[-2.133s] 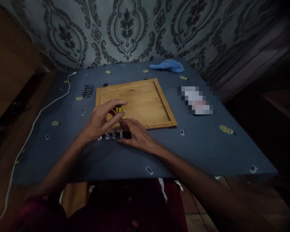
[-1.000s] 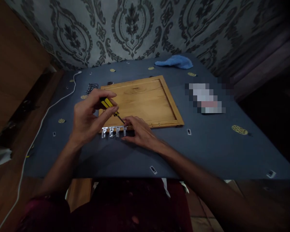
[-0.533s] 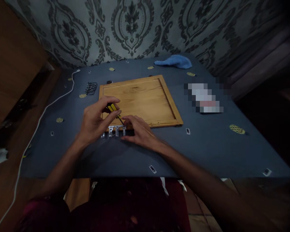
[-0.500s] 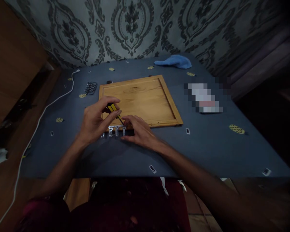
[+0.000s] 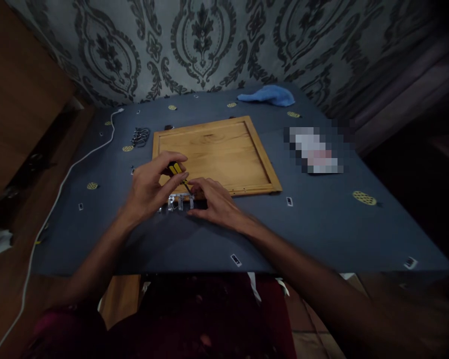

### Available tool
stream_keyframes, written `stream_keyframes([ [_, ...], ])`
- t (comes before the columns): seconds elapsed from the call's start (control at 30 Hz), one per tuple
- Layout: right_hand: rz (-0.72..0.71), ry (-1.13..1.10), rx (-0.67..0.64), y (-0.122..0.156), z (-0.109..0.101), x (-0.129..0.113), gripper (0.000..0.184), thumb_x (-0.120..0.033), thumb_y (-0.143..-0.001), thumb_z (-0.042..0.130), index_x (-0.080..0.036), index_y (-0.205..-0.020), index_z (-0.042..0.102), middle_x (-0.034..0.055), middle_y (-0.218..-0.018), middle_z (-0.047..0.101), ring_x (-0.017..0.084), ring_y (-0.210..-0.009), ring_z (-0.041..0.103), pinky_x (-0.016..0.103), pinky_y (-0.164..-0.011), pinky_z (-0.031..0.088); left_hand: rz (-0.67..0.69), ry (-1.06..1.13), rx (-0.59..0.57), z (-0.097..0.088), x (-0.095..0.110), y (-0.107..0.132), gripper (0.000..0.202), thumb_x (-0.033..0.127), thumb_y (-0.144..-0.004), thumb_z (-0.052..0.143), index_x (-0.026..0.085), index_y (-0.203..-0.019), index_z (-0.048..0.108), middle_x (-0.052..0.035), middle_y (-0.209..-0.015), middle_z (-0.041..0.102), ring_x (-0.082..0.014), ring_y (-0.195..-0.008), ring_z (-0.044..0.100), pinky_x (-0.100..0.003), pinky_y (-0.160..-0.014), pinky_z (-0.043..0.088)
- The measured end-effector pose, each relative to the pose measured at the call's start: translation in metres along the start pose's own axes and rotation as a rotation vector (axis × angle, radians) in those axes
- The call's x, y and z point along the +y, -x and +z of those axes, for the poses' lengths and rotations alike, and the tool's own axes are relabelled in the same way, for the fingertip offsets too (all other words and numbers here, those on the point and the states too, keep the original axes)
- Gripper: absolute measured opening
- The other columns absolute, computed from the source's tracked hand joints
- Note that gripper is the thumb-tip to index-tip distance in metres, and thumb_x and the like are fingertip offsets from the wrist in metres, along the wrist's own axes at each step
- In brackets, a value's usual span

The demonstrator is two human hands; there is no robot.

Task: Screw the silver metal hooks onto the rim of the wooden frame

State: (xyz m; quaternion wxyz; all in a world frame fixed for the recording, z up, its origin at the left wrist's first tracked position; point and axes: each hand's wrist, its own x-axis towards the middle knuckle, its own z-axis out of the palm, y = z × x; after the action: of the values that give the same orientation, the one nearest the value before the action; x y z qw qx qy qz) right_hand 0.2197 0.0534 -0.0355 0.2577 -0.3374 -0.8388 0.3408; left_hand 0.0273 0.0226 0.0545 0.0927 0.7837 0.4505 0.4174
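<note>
Label [image 5: 236, 260] on tablecloth [image 5: 303, 234]: apparently "OBEY"

Blue-grey table [image 5: 303, 234] with a framed wooden board [image 5: 224, 154], curved metal pieces [image 5: 140, 136], white cable [image 5: 61, 183], blue cloth [image 5: 271, 95].

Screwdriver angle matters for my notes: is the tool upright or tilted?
Tilted: the screwdriver in the left hand leans, its handle higher in view and left of its shaft.

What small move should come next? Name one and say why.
Probably a slight twist of the screwdriver: the left hand holds it, and it slants down toward the metal hook strip beside the right hand.
</note>
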Motion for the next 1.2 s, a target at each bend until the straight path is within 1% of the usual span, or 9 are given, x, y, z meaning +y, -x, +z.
stream_keyframes([
  [0.13,-0.003,0.017,0.009,-0.001,0.001,0.000,0.065,-0.032,-0.076,0.085,-0.024,-0.132,0.053,0.0077,-0.114,0.069,0.030,-0.107,0.063,0.047,-0.093,0.048,-0.018,0.051,-0.040,0.001,0.001,0.001,0.020,0.031,-0.097,0.064,0.021,-0.114,0.065,-0.0027,-0.099,0.073,-0.0139,-0.087,0.071,-0.026,-0.081,0.059],
  [0.27,-0.008,0.020,0.010,-0.001,0.000,0.000,0.066,-0.032,-0.075,0.085,-0.023,-0.133,0.053,0.0078,-0.113,0.068,0.030,-0.106,0.063,0.046,-0.093,0.048,-0.134,0.293,-0.053,0.008,0.006,0.000,0.017,0.035,-0.100,0.060,0.020,-0.108,0.061,-0.0045,-0.100,0.069,-0.0152,-0.093,0.070,-0.026,-0.081,0.058],
  [0.37,-0.017,0.012,0.005,-0.002,-0.001,-0.001,0.066,-0.031,-0.075,0.086,-0.024,-0.131,0.053,0.0082,-0.114,0.068,0.030,-0.108,0.063,0.047,-0.094,0.048,-0.200,0.442,-0.030,0.018,0.008,-0.001,0.018,0.039,-0.101,0.056,0.021,-0.103,0.056,-0.0019,-0.090,0.062,-0.0134,-0.083,0.064,-0.026,-0.076,0.056],
  [0.47,-0.007,0.012,0.002,-0.002,-0.001,-0.002,0.066,-0.030,-0.074,0.086,-0.022,-0.131,0.052,0.0100,-0.117,0.067,0.031,-0.109,0.063,0.049,-0.095,0.049,-0.220,0.499,-0.004,0.031,0.007,-0.003,0.022,0.045,-0.101,0.054,0.023,-0.104,0.054,0.0001,-0.088,0.056,-0.0115,-0.073,0.057,-0.026,-0.072,0.055],
  [0.53,-0.001,0.019,-0.001,-0.001,-0.001,-0.002,0.061,-0.031,-0.075,0.085,-0.022,-0.127,0.053,0.0109,-0.116,0.067,0.031,-0.108,0.062,0.049,-0.094,0.050,-0.242,0.544,0.007,0.040,0.005,-0.006,0.027,0.051,-0.101,0.053,0.023,-0.103,0.053,0.0013,-0.084,0.053,-0.0106,-0.066,0.052,-0.026,-0.067,0.053],
  [0.67,-0.004,0.031,-0.003,-0.001,-0.002,-0.002,0.050,-0.034,-0.078,0.082,-0.023,-0.118,0.055,0.0107,-0.114,0.066,0.032,-0.104,0.062,0.050,-0.091,0.050,-0.293,0.658,0.043,0.052,0.005,-0.013,0.036,0.059,-0.099,0.053,0.024,-0.093,0.053,0.0051,-0.068,0.041,-0.0094,-0.052,0.039,-0.025,-0.051,0.042],
  [0.8,-0.003,0.039,-0.020,-0.001,-0.003,-0.003,0.052,-0.033,-0.076,0.083,-0.020,-0.116,0.054,0.0115,-0.112,0.066,0.031,-0.102,0.061,0.047,-0.089,0.048,-0.323,0.612,0.075,0.057,0.007,-0.018,0.042,0.065,-0.097,0.051,0.024,-0.085,0.051,0.0067,-0.059,0.035,-0.0096,-0.046,0.032,-0.025,-0.043,0.032],
  [1.03,-0.009,0.052,-0.019,-0.003,-0.003,-0.004,0.047,-0.034,-0.077,0.083,-0.020,-0.111,0.054,0.0101,-0.109,0.066,0.029,-0.099,0.060,0.041,-0.085,0.046,-0.335,0.788,0.155,0.061,0.007,-0.024,0.041,0.057,-0.094,0.064,0.022,-0.075,0.053,0.0086,-0.050,0.034,-0.0070,-0.041,0.031,-0.022,-0.041,0.029],
  [1.2,-0.010,0.055,-0.018,-0.004,-0.002,-0.003,0.047,-0.035,-0.078,0.083,-0.020,-0.111,0.053,0.0102,-0.108,0.065,0.029,-0.099,0.059,0.042,-0.085,0.046,-0.312,0.846,0.123,0.061,0.005,-0.025,0.040,0.053,-0.095,0.064,0.020,-0.073,0.054,0.0087,-0.050,0.035,-0.0061,-0.040,0.032,-0.020,-0.040,0.029],
])
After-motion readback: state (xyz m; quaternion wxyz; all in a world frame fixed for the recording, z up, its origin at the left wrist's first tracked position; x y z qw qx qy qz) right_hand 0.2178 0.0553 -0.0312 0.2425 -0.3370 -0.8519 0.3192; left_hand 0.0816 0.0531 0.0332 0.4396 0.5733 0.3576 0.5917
